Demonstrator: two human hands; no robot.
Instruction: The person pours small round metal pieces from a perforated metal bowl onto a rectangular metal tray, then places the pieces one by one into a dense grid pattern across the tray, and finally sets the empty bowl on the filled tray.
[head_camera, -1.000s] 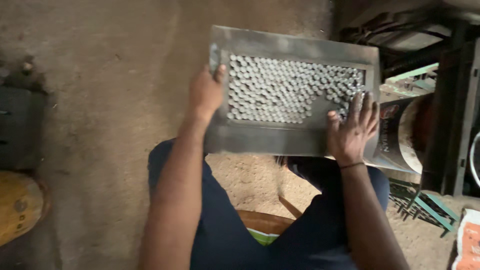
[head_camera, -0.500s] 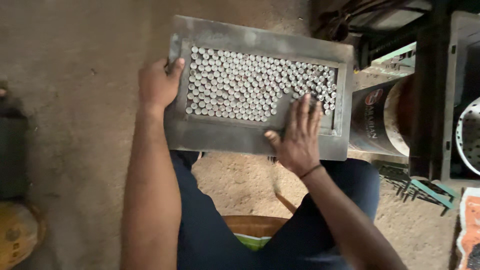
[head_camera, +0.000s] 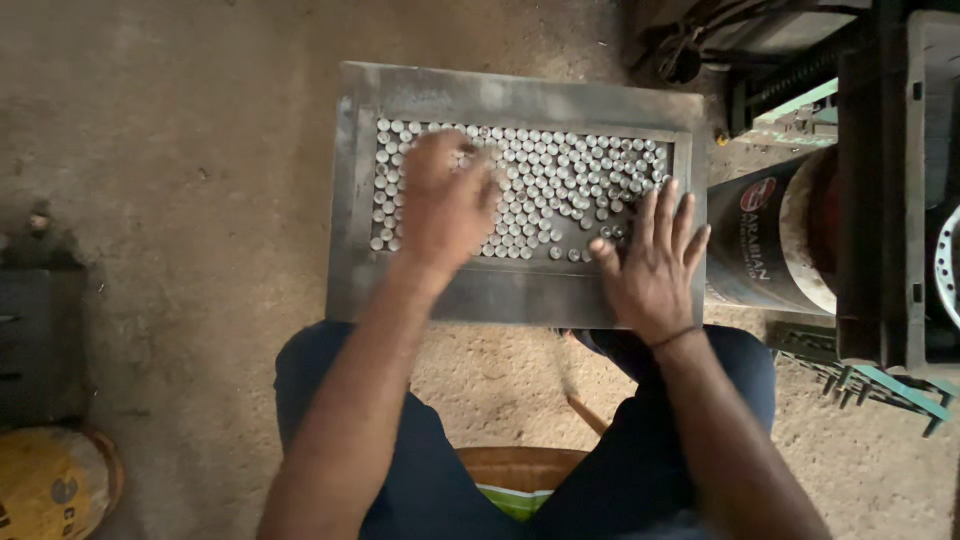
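— On the lap, over a dirt floor (head_camera: 200, 150), a grey metal tray (head_camera: 520, 100) is rested, filled with small silvery round caps (head_camera: 560, 180). What is changed?

— The tray's edge has been released: the left hand (head_camera: 445, 205) is now laid on the caps, its grip loosely curled, nothing held. The right hand (head_camera: 655, 265) is kept flat, fingers spread wide, at the caps' lower right corner. Sorting seems resumed.
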